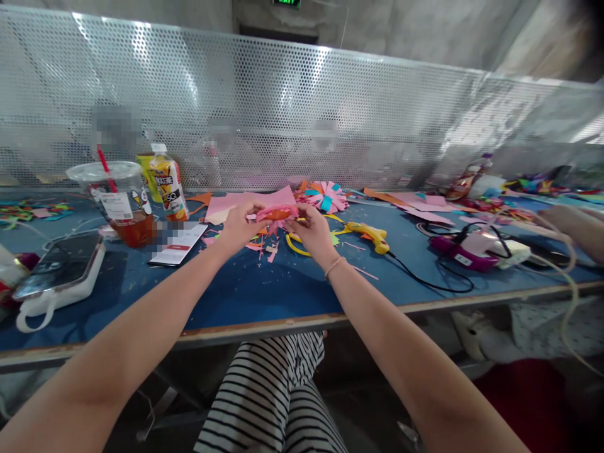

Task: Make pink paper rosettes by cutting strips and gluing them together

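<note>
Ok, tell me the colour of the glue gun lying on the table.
Yellow, with an orange tip and black cord; the glue gun shows in the head view, right of the hands.

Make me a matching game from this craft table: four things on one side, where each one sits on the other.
Things:
1. glue gun
2. iced drink cup
3. pink and orange paper piece
4. juice bottle

Places:
A. between both hands
B. just right of the right hand
C. far left, red straw in it
D. behind the cup, by the mesh screen

Pairs: 1-B, 2-C, 3-A, 4-D
</note>
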### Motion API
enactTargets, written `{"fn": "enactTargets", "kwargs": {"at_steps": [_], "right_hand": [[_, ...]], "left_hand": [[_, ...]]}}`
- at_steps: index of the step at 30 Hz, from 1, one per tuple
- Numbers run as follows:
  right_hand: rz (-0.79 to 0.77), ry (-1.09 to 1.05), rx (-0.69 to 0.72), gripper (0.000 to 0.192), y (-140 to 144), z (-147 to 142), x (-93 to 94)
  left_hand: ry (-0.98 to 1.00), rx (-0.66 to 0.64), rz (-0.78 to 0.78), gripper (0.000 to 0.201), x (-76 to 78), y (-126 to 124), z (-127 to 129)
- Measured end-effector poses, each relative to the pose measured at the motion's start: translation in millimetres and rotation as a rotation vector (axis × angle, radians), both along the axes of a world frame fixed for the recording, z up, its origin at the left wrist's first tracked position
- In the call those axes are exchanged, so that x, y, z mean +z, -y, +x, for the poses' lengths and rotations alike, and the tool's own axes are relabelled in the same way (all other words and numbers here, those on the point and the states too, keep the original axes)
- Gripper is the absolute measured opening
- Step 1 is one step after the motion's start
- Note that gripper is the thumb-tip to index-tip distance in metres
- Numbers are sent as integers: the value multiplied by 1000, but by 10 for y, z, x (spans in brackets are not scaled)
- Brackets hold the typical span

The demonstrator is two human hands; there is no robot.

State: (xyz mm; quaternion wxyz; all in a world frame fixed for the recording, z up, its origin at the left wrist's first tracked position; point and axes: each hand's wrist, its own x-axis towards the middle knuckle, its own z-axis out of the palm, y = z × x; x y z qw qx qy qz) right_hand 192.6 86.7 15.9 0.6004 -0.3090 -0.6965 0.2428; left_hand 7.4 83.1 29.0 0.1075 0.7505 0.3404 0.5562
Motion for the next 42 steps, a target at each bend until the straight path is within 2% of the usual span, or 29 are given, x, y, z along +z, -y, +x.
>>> {"fn": "enactTargets", "kwargs": {"at_steps": [2, 6, 10, 16, 21, 28, 33, 38, 42], "right_hand": [[111, 65, -69, 36, 27, 31, 21], [328, 215, -167, 46, 83, 56, 25], [467, 333, -224, 52, 108, 51, -4], [562, 522, -225, 58, 165, 39, 13], [545, 580, -268, 56, 184, 42, 18], [489, 437, -284, 66, 180, 25, -12], [498, 581, -196, 68, 193, 31, -3], [463, 518, -212, 65, 224, 14, 16], [447, 588, -167, 60, 209, -2, 2]], "left_hand": [[-118, 25, 119, 7, -5, 1, -14], [-322, 2, 398, 19, -4, 17, -52], [-423, 90, 517, 18, -20, 29, -88], [-445, 141, 530, 16, -31, 28, -108], [-468, 133, 510, 19, -8, 49, -102], [-450, 145, 503, 17, -28, 26, -111], [-460, 123, 502, 17, -36, 0, -122], [-455, 135, 494, 18, -23, 20, -126], [-469, 141, 466, 17, -34, 9, -137]]}}
